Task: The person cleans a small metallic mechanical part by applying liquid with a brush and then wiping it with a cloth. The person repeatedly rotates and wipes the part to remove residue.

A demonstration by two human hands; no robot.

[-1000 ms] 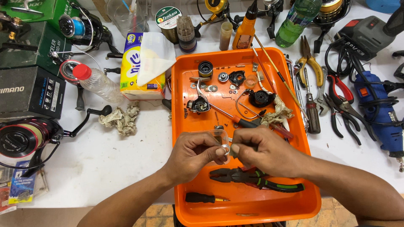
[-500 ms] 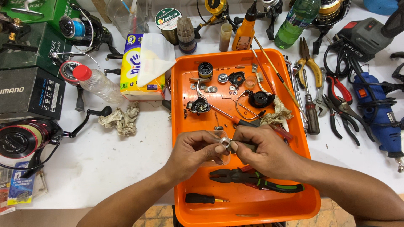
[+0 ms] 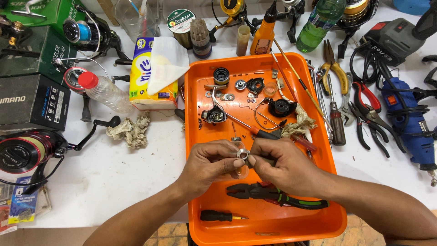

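Both my hands meet over the middle of an orange tray (image 3: 195, 114). My left hand (image 3: 210, 164) and my right hand (image 3: 282, 165) pinch a small silver ring-shaped metal part (image 3: 243, 154) between their fingertips. What lies behind the fingers is hidden. Just below my hands lie black pliers with green grips (image 3: 277, 196) and a small black screwdriver (image 3: 221, 216). Farther up the tray sit several dismantled fishing-reel parts: a black spool (image 3: 221, 76), a rotor with a wire bail (image 3: 214, 115), a black housing (image 3: 278, 107), washers and screws.
A crumpled rag (image 3: 129, 130), a tissue box (image 3: 152, 75) and a red-capped bottle (image 3: 102, 91) lie left of the tray. Reels and boxes crowd the left edge. Pliers (image 3: 334, 70), cutters (image 3: 364, 107) and a blue rotary tool (image 3: 409, 123) lie at right. Bottles stand at the back.
My fingers have shifted slightly on the small metal part, and both hands stay over the same spot of the tray. Nothing else has moved.
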